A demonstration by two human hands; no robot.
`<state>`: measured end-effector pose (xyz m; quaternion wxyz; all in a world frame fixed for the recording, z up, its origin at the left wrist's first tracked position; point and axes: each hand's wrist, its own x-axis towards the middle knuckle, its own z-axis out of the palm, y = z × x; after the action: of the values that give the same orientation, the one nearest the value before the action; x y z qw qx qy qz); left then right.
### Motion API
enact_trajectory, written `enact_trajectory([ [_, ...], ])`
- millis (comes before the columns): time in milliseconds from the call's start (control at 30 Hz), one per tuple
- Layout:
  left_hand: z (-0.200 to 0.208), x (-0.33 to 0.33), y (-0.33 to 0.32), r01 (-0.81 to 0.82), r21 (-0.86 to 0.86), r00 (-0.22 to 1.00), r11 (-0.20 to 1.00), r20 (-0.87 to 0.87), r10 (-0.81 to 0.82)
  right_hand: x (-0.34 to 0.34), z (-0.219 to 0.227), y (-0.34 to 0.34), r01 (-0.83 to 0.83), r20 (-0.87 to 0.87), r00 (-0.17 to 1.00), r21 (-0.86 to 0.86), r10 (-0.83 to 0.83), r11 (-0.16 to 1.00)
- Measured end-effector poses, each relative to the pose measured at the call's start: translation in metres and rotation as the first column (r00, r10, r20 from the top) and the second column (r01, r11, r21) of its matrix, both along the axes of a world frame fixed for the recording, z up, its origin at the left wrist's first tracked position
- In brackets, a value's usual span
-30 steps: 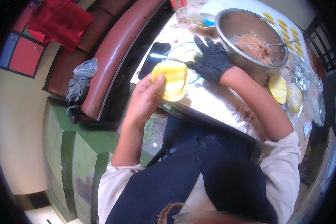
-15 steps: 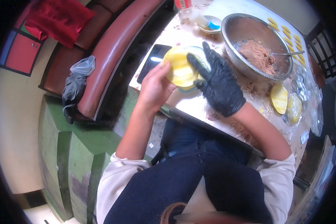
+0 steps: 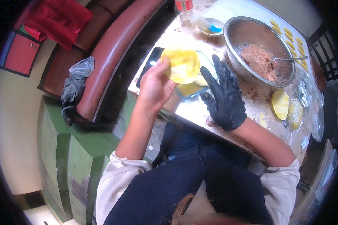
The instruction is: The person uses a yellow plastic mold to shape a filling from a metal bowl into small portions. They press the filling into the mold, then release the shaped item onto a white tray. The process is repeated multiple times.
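A thin, round yellow dough disc [image 3: 182, 68] is held up by its left edge in my bare left hand [image 3: 154, 84], thumb on top. My right hand [image 3: 225, 99], in a black glove, hovers just right of the disc with fingers apart and nothing in it. Under both hands sits a clear glass dish [image 3: 194, 93], partly covered by the disc; what lies inside is hard to make out. To the right of the glove, a large metal bowl [image 3: 248, 29] contains pinkish-brown minced filling [image 3: 257, 58] and a spoon [image 3: 291, 59].
Yellow dough discs [image 3: 280, 104] lie at the table's right beside a plastic-wrapped yellow bundle [image 3: 295, 114]. Several folded yellow pieces [image 3: 289, 38] rest in rows at the far right. A blue-tipped brush [image 3: 214, 28], a bottle [image 3: 185, 13] and a dark phone [image 3: 148, 64] are also there.
My gloved right hand has drawn away from the disc, down and to the right, and its fingers have spread. The left hand keeps the disc, now turned flatter toward view.
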<state>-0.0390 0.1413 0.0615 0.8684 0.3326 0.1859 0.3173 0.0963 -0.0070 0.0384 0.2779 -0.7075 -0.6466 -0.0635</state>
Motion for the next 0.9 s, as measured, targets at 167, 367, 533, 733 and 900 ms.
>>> enact_trajectory([
  [167, -0.005, -0.003, 0.010, 0.017, 0.099, 0.999, 0.995, -0.041, -0.013, 0.014, -0.010, 0.038, 0.111, 0.117, 0.988, -0.103, -0.099, 0.988],
  [367, -0.006, -0.007, 0.014, 0.040, 0.120, 0.994, 0.992, -0.111, -0.026, 0.015, 0.000, 0.040, 0.126, 0.017, 0.992, -0.207, -0.125, 0.970],
  [533, -0.003, 0.002, 0.004, 0.126, 0.074, 0.980, 0.989, -0.166, -0.112, 0.007, 0.007, 0.033, -0.012, 0.044, 0.999, 0.016, 0.011, 1.000],
  [733, 0.004, 0.015, 0.006, 0.121, -0.006, 0.992, 0.993, -0.025, -0.121, -0.002, 0.009, 0.005, -0.098, 0.096, 0.990, -0.086, 0.106, 0.992],
  [900, 0.004, 0.020, 0.002, 0.142, -0.092, 0.988, 0.986, 0.072, -0.136, 0.009, 0.012, 0.010, -0.005, 0.090, 0.996, -0.066, 0.011, 0.998],
])
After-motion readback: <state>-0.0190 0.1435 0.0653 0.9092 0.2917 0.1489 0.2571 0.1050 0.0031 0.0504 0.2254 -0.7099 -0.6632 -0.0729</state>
